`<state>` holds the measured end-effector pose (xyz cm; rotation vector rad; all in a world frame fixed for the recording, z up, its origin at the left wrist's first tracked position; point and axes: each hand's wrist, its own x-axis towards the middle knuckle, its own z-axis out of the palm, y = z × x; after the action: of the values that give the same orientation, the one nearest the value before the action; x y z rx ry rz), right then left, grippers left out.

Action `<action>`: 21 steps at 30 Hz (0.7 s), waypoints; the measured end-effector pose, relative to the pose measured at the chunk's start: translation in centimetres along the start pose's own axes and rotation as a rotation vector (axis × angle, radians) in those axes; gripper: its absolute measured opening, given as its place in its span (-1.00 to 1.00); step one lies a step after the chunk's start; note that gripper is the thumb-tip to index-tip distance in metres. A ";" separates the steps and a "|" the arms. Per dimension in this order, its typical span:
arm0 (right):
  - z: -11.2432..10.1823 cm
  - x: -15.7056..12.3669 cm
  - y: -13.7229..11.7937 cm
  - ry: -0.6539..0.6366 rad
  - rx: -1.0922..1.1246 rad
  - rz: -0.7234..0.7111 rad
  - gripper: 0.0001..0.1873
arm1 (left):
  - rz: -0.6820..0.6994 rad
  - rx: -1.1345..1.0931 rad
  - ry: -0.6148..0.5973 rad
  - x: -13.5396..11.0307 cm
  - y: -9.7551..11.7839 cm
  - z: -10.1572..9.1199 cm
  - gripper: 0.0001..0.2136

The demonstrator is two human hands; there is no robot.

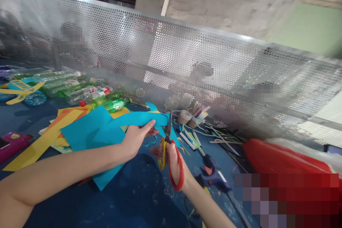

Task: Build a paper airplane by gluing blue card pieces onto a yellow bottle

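My left hand (pixel 136 137) pinches a long curved strip of blue paper (pixel 133 119) between thumb and fingers. In my right hand (pixel 173 158) is a pair of scissors (pixel 181 171) with red and yellow handles, its blades pointing up at the strip's right end. A dark curved line shows on the paper near the blades. Beneath my left forearm lies a larger sheet of blue paper (pixel 91 131), partly hidden by the arm. Small blue offcuts lie around the blades.
Plastic bottles (pixel 117 105) lie at the back left, near a yellow paper strip (pixel 45 140) and a magenta tool (pixel 13 146). To the right are a glue gun (pixel 215 176), glue sticks (pixel 187 140) and red plastic (pixel 285 160). A perforated metal screen (pixel 171 57) stands behind; people are beyond it.
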<state>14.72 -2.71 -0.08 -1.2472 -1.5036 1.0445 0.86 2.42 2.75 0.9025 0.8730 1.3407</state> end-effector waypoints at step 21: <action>-0.1 0.2 0.0 -0.006 -0.028 -0.016 -0.40 | -0.012 -0.003 0.000 0.0 0.0 0.0 -0.76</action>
<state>14.83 -2.54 -0.07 -1.2506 -1.5356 1.0206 0.84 2.40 2.78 0.8942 0.8748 1.3310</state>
